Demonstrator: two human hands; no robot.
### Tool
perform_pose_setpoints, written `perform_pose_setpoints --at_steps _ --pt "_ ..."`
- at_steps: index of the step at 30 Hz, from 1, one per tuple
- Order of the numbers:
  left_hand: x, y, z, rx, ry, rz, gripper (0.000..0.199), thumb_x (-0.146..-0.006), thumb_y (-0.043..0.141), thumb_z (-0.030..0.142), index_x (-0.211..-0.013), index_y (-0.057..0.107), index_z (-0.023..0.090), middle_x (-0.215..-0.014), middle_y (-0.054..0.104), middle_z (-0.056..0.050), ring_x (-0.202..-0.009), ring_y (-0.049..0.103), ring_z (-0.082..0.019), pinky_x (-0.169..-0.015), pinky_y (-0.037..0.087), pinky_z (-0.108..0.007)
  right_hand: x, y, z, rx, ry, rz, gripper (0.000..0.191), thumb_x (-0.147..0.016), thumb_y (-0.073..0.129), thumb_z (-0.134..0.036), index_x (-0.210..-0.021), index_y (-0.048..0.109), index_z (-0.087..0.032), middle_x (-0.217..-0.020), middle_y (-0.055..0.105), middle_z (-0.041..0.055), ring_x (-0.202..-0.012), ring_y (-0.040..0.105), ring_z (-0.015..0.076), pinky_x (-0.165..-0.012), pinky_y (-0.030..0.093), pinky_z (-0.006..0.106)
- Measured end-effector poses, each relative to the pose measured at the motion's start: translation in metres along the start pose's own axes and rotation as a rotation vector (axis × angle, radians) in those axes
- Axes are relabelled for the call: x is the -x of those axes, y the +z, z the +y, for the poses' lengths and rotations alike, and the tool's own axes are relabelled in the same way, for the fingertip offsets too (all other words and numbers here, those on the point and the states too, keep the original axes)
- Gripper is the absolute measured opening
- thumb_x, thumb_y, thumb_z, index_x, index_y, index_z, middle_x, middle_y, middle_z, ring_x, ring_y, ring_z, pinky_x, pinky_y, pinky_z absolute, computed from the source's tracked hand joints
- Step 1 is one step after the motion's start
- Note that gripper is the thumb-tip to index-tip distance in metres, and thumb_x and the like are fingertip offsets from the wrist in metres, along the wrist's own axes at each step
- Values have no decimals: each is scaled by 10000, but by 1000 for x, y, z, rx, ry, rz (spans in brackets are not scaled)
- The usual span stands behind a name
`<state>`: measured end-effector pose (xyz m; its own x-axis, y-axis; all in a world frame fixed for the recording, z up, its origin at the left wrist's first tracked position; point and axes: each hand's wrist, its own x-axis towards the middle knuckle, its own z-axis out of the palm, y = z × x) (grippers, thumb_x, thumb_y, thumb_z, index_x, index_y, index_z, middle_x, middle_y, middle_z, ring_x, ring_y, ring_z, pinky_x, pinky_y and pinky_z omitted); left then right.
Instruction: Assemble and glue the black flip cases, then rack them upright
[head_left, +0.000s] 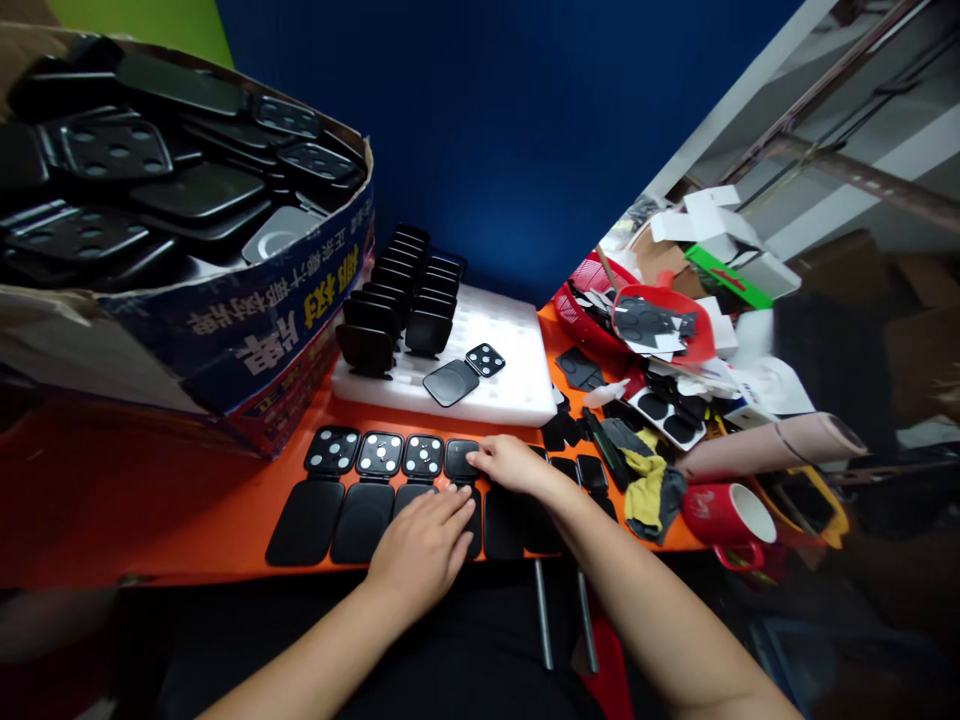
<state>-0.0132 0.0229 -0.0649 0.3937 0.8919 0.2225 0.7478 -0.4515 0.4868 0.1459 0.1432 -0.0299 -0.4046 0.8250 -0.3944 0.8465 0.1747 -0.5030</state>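
A row of black hinged folding pieces lies unfolded on the orange table, each with a small square plate joined to a larger panel. On the left, three square plates (381, 454) show round light spots. My left hand (424, 540) rests palm down, fingers stretched, across the larger panels (363, 523). Just to its upper right, my right hand (507, 462) has its fingers closed at the edge of a plain black square plate (460, 459); its fingertips are partly hidden. Further pieces are partly covered by my right forearm.
A big blue carton (247, 330) heaped with similar black pieces stands at left. Behind the row, a white foam block (517, 395) holds upright black panels (366, 345) and one unfolded piece (452, 382). At right are red baskets (664, 320), gloves (646, 490) and a red mug (724, 515).
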Motion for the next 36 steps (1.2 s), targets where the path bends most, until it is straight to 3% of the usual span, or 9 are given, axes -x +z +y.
perform_pose_setpoints --at_steps 6,12,15,18,24,28,30,33,36 --pt "-1 0 0 -12 18 20 367 -851 483 238 -1202 583 198 -1257 590 -69 -1119 569 -257 -955 452 -444 -4 -4 -11 171 33 -7 296 -834 508 -400 -712 651 -170 -718 676 86 -646 601 192 -563 374 262" --pt "-1 2 -1 -5 22 45 357 -850 491 258 -1190 592 213 -1249 597 -64 -1093 588 -260 -944 461 -442 7 -6 -26 318 100 99 414 -847 495 -478 -839 682 -109 -841 682 201 -852 632 319 -744 434 384" --pt "0 3 -1 -20 25 50 359 -844 500 256 -1186 594 200 -1230 610 -78 -1083 592 -277 -934 466 -457 28 7 -23 301 -84 191 394 -922 387 -413 -1076 634 -148 -1082 654 150 -1054 574 263 -906 404 366" --pt "-1 2 0 -50 18 23 303 -843 495 241 -1100 643 180 -1171 644 -99 -1066 600 -290 -926 468 -469 45 24 -14 265 -311 202 409 -926 405 -390 -1239 548 -171 -1309 532 103 -1214 472 226 -1051 305 374" --pt "-1 4 1 -30 46 42 326 -868 460 259 -1135 630 183 -1180 636 -110 -1056 608 -293 -932 466 -480 39 40 -13 292 -289 244 368 -951 358 -337 -1234 559 -214 -1324 512 77 -1240 456 206 -1097 207 429" --pt "0 7 -3 -80 82 53 351 -872 462 296 -1168 617 192 -1207 620 -101 -1063 604 -307 -920 475 -487 38 32 -11 227 -303 276 333 -936 396 -343 -1177 596 -229 -1263 579 49 -1173 514 174 -1028 313 328" --pt "0 8 -5 -97 96 56 373 -872 464 312 -1208 589 210 -1232 605 -80 -1075 597 -305 -915 482 -484 46 22 2 197 -209 309 290 -915 437 -377 -1059 650 -243 -1109 666 35 -1044 582 171 -907 395 270" --pt "-1 9 -6 -116 107 62 394 -868 467 331 -1237 566 233 -1269 577 -51 -1090 588 -305 -921 480 -485 57 -6 38 213 97 429 360 -912 412 -441 -842 676 -207 -856 682 75 -861 606 216 -777 412 302" --pt "0 10 -6 -141 102 68 396 -862 473 341 -1227 576 230 -1275 571 -49 -1091 586 -311 -924 477 -489 53 -39 77 209 207 496 319 -941 359 -315 -1018 632 -167 -1025 635 129 -984 558 245 -836 376 341"
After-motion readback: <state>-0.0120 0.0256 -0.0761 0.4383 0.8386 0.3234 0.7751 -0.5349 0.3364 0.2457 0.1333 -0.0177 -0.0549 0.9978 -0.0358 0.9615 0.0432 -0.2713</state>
